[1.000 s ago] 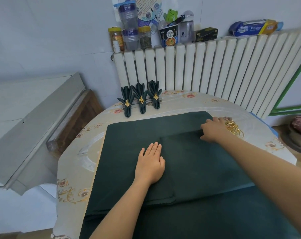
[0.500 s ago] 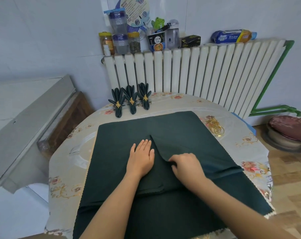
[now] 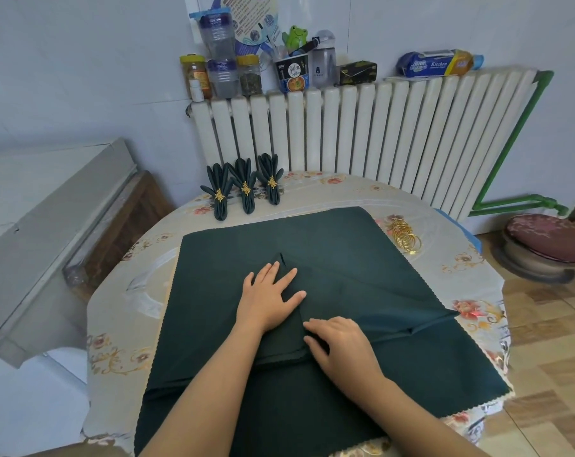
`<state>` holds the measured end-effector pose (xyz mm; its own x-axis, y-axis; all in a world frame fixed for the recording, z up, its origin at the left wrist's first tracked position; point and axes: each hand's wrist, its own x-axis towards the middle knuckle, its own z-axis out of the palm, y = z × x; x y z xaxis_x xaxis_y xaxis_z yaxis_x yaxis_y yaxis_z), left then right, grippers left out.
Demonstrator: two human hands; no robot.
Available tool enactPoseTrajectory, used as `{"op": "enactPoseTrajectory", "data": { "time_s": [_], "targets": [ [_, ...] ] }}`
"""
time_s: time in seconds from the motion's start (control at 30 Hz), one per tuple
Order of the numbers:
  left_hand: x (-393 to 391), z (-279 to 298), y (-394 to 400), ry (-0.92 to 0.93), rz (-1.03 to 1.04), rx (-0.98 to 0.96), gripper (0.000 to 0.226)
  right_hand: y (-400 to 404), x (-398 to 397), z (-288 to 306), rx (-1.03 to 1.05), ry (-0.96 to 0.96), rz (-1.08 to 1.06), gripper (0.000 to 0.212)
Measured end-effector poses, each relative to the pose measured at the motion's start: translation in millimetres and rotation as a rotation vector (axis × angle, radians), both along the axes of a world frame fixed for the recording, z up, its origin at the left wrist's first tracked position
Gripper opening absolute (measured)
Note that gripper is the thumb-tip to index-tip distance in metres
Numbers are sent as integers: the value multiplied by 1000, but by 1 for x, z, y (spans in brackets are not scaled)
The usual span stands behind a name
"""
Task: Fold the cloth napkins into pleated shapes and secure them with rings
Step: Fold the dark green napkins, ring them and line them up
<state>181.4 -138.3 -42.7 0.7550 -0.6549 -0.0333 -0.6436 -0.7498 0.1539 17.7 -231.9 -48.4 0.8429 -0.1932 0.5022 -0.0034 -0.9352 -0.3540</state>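
Right now I see my left hand (image 3: 270,295) lying flat, fingers straight and spread, pressing the folded dark green napkin (image 3: 315,285). Just beside it my right hand (image 3: 340,344) curls its fingers onto a raised crease, though I cannot tell if it pinches. That matte, finely woven cloth forms a pointed fold atop a larger green square with pinked edges. Beyond the napkin stand three finished pleated napkins (image 3: 244,189); thin gold rings (image 3: 404,235) lie right of it on the glossy floral tablecloth (image 3: 121,324).

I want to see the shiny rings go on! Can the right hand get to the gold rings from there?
Probably yes. The right hand rests on the green napkin, and only flat cloth and tablecloth lie between it and the gold rings.
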Motion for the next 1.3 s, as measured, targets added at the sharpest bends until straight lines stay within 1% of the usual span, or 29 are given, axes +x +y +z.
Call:
{"op": "enactPoseTrajectory", "data": {
  "time_s": [0.17, 0.27, 0.43, 0.5, 0.57, 0.63, 0.67, 0.7, 0.73, 0.77, 0.83, 0.87, 0.9, 0.97, 1.1, 1.2, 1.23, 1.3],
  "targets": [
    [-2, -1, -1, -3, -5, -9, 58, 3, -3, -5, 24, 27, 19, 22],
    [-3, 0, -1, 3, -2, -21, 58, 5, -8, -4, -4, 52, 36, 33],
    [-2, 2, -2, 18, -5, 12, 66, 5, -12, -1, -5, 108, -6, 38],
    [-2, 3, -2, 29, -7, 34, 71, 5, -12, -1, -25, 137, -13, 48],
    [-2, 4, 0, 37, -7, 47, 74, 5, -13, 2, -16, 125, 21, 47],
    [-2, 3, 1, 41, -7, 53, 76, -2, -10, 9, 94, 92, 37, 43],
    [-2, 3, 0, 41, -8, 51, 76, -9, -6, 13, 112, 57, 6, 43],
    [-2, 3, 0, 41, -9, 48, 77, -18, 1, 16, 76, 25, -64, 42],
    [-1, 4, 0, 43, -9, 45, 77, -29, 8, 20, 33, 47, -146, 42],
    [0, 4, 0, 49, -9, 44, 77, -40, 15, 24, 11, 161, -217, 45],
    [0, 4, 2, 64, -5, 45, 78, -61, 20, 21, -10, 478, -278, 54],
    [-1, 4, 2, 71, -4, 48, 78, -70, 18, 17, -21, 602, -288, 58],
    [-2, 3, 2, 76, -4, 48, 78, -77, 14, 13, -33, 680, -286, 60],
    [-2, 4, 0, 79, -5, 43, 79, -89, 3, 8, -48, 709, -282, 62],
    [0, 6, -2, 82, -2, 33, 79, -114, -12, 8, -56, 721, -365, 64],
    [-1, 4, 1, 80, -1, 45, 78, -116, -17, 6, -52, 743, -391, 65],
    [-2, 3, 1, 79, 0, 47, 78, -114, -17, 7, -68, 730, -405, 64],
    [-4, 4, 0, 78, -4, 46, 78, -105, -15, 7, -108, 623, -406, 62]
  ]
}}
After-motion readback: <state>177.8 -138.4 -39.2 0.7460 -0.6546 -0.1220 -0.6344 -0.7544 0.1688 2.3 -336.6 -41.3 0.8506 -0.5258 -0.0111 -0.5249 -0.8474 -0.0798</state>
